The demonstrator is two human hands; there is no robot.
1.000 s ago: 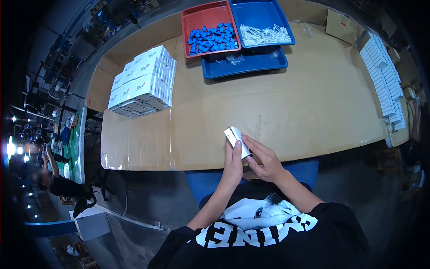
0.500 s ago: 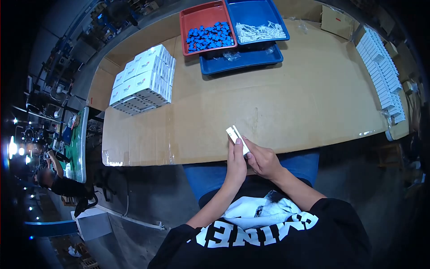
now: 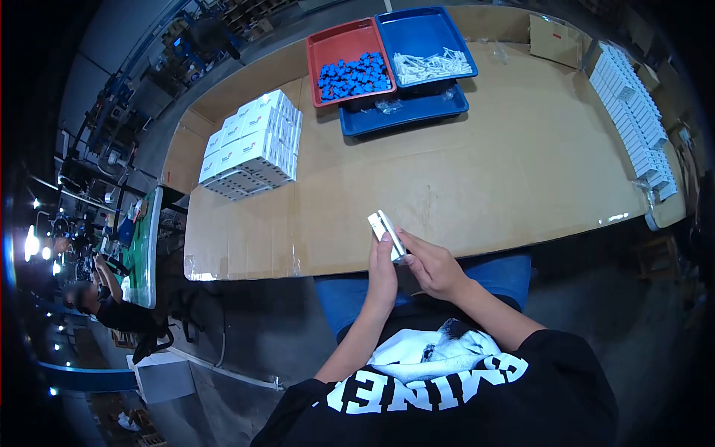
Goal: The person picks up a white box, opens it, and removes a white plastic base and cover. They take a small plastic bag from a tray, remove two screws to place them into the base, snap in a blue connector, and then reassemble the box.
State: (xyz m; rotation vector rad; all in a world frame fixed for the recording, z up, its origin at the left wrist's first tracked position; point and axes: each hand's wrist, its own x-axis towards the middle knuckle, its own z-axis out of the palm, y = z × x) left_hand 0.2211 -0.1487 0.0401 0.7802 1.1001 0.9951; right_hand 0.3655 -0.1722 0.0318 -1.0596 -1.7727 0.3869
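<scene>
Moved: left hand [image 3: 381,270] slightly leftward
Grip: left hand and right hand [image 3: 439,270] clamped on white case [image 3: 387,235]
White case: above surface [image 3: 350,208], long axis slanting, far end away-left
Red tray [image 3: 339,46]: blue pieces [image 3: 354,77]
Upper blue tray [image 3: 417,31]: white sticks [image 3: 428,67]

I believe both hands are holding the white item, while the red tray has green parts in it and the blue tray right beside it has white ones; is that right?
Not quite: in the head view, the parts in the red tray are blue, not green. The left hand and right hand do hold the white item, and the blue tray has white parts.
</scene>
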